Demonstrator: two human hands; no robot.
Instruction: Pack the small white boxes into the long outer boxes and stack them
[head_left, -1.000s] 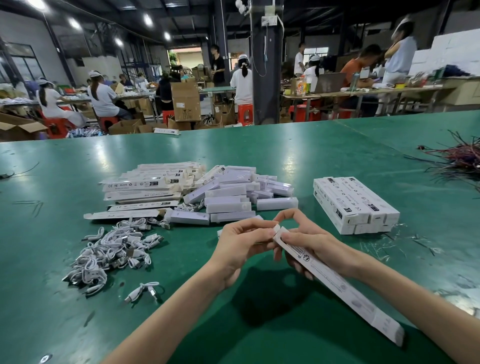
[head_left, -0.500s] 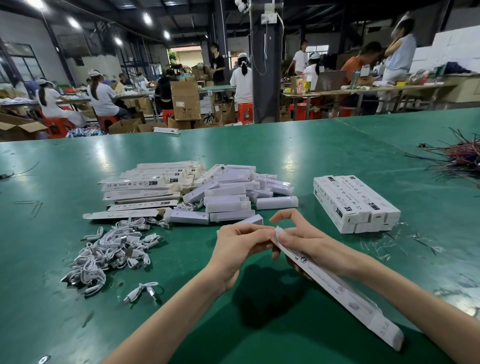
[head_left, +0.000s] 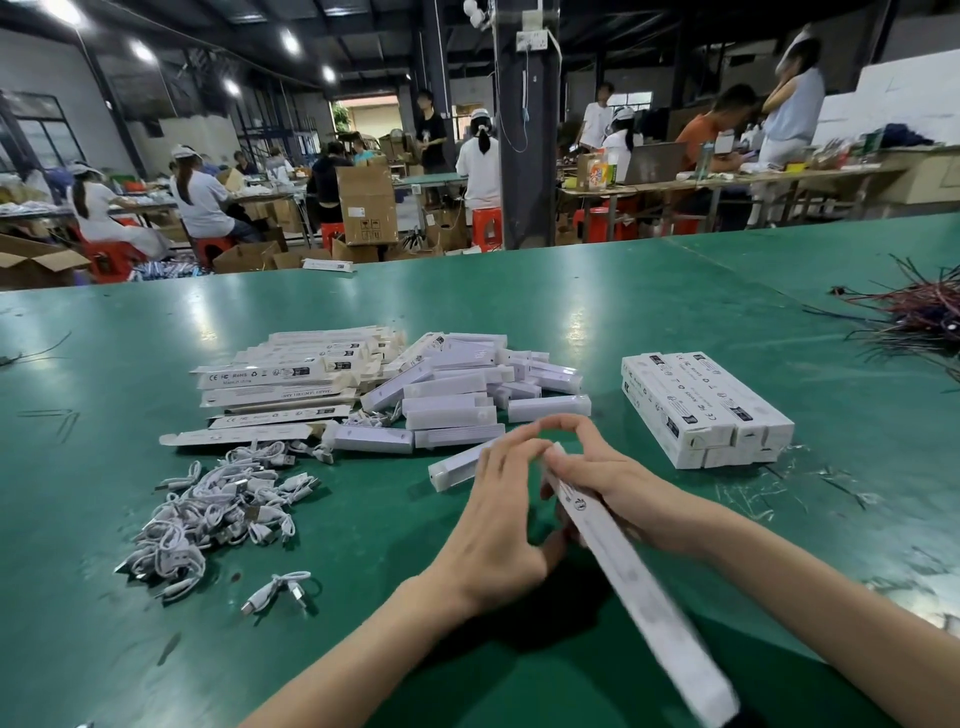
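Right hand (head_left: 618, 486) grips a long box (head_left: 639, 587) above the worktop's (head_left: 519, 312) near edge; left hand (head_left: 501, 512) pinches its far end; packed stack (head_left: 706, 410) towards the right edge

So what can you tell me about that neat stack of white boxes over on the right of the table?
The stack of long white boxes looks like printed cardboard, with small black marks and labels on the top faces. It sits in two layers, about three side by side, ends lined up and angled toward the near right. It rests on the green table, apart from the loose pile and from both hands. Nothing else touches it.
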